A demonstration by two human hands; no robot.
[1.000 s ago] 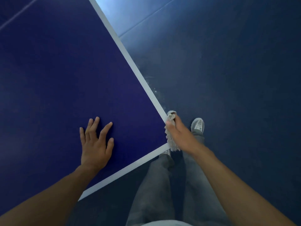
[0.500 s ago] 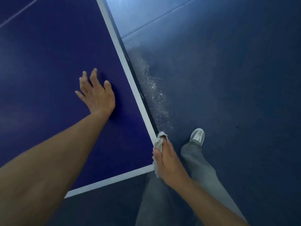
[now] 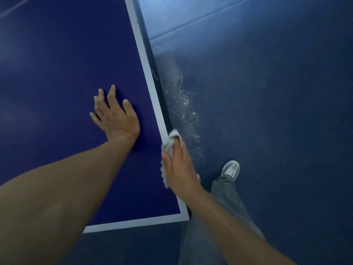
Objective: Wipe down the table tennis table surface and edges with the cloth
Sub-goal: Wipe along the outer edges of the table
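One table tennis table (image 3: 57,73) carries two white border stripes, a side line (image 3: 145,60) and an end line (image 3: 133,223). Two bare hands show: the left hand (image 3: 116,117) on the table, the right hand (image 3: 181,169) at its side edge with one cloth (image 3: 169,145). Beside the table are one shoe (image 3: 231,168) and one dust patch (image 3: 183,104).

Table (image 3: 57,73) top is smooth and matt with a faint sheen; the grey cloth (image 3: 169,145) is nubbly fabric; the floor (image 3: 267,92) looks finely textured.
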